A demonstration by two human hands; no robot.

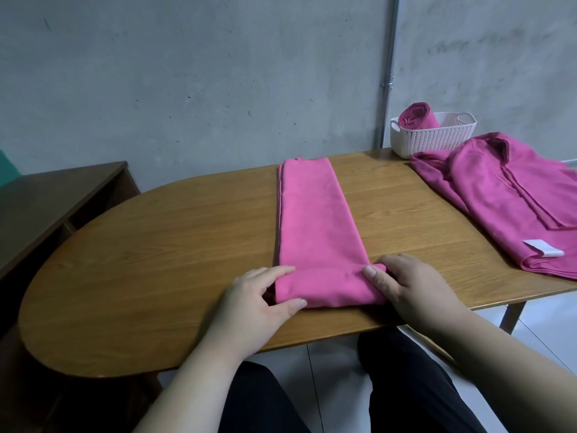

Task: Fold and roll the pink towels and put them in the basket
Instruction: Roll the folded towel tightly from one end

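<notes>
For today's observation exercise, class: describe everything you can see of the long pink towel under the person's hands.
The long pink towel is matte cloth folded into a narrow layered strip, flat on the wooden table, pointing away from the person. Its near end is turned over, starting a roll, held at each side by the left hand and right hand.

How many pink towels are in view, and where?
3 at least: a rolled towel in the basket; a folded strip on the table, its near end gripped by the left hand and right hand; a loose pile at right, which may hide more.
</notes>
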